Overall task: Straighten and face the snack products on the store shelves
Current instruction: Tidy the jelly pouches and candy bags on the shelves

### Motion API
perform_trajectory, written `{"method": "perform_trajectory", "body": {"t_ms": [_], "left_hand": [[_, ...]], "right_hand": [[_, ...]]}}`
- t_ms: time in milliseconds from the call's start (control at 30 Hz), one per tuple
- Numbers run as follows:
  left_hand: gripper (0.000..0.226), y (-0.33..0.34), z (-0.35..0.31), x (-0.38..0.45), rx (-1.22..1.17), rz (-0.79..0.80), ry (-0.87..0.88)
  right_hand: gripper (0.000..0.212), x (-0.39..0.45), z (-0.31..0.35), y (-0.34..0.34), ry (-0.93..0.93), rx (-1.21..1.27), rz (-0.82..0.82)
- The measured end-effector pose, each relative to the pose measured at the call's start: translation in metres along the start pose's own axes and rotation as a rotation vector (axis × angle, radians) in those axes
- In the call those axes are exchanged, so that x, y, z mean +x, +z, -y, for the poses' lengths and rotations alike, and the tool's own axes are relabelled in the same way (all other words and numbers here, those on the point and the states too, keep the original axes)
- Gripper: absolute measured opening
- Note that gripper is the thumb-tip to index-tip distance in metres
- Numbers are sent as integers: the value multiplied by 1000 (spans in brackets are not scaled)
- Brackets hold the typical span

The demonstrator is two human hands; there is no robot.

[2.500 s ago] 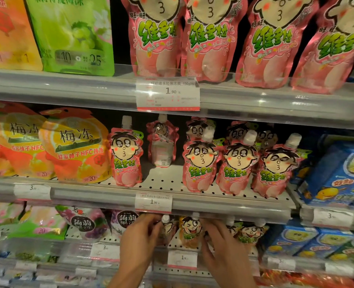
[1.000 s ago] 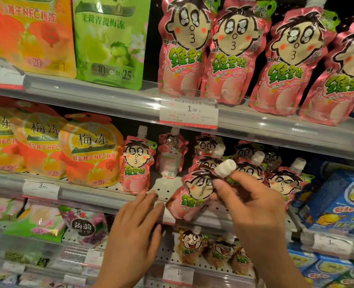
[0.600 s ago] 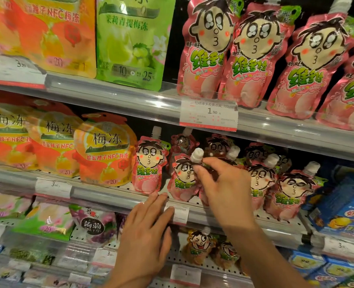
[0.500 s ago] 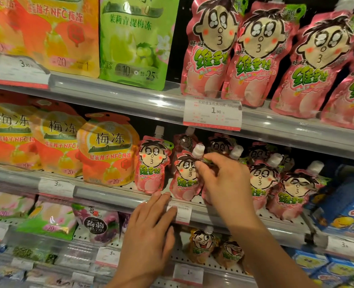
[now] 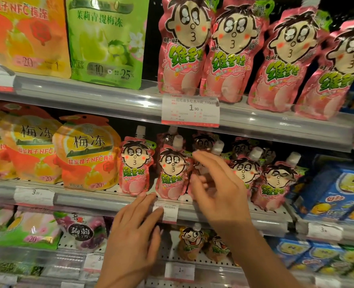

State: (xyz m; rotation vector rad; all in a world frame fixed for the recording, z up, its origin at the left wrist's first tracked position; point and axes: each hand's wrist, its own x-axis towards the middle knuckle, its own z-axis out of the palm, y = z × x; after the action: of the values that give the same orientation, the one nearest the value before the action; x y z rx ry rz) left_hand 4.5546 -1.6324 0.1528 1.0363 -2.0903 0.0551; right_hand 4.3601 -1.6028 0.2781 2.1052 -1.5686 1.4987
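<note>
Small pink spouted pouches with a cartoon face stand in a row on the middle shelf (image 5: pixel 88 201). One pouch (image 5: pixel 172 171) stands upright facing front, next to the leftmost pouch (image 5: pixel 135 167). My right hand (image 5: pixel 219 190) hovers just right of it, fingers spread and blurred, in front of a third pouch whose white cap (image 5: pixel 217 146) shows above my fingers. More pouches (image 5: pixel 275 183) lean to the right. My left hand (image 5: pixel 134 231) rests flat on the shelf's front rail, fingertips on a price tag (image 5: pixel 169 213).
Large pink pouches (image 5: pixel 184 48) and a green bag (image 5: pixel 105 38) fill the upper shelf. Orange jelly bags (image 5: pixel 86 154) stand left of the small pouches, blue boxes (image 5: pixel 338 190) to the right. Below are small orange pouches (image 5: pixel 190 242) and a purple bag (image 5: pixel 80 231).
My right hand lifted a small pink pouch by its cap, set it upright beside the leftmost pouch, and has now let go. My left hand rose from the lower shelf to the rail.
</note>
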Motion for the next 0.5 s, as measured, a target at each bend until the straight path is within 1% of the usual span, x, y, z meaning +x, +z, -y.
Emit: {"method": "perform_trajectory", "body": {"t_ms": [67, 133, 200, 300, 367, 500], "left_hand": [[36, -6, -1, 3, -32, -8, -1], [33, -17, -5, 10, -71, -37, -26], [33, -31, -11, 19, -87, -77, -78], [28, -47, -27, 38, -127, -150, -127], [28, -53, -43, 53, -147, -178, -108], [33, -50, -83, 85, -216, -184, -14]], "right_hand": [[34, -16, -11, -15, -52, -46, -69], [28, -28, -27, -33, -85, -159, -162], [23, -35, -43, -56, -6, -213, -262], [19, -42, -67, -91, 186, -249, -391], [20, -45, -80, -106, 254, -312, -418], [39, -44, -94, -121, 297, -293, -358]]}}
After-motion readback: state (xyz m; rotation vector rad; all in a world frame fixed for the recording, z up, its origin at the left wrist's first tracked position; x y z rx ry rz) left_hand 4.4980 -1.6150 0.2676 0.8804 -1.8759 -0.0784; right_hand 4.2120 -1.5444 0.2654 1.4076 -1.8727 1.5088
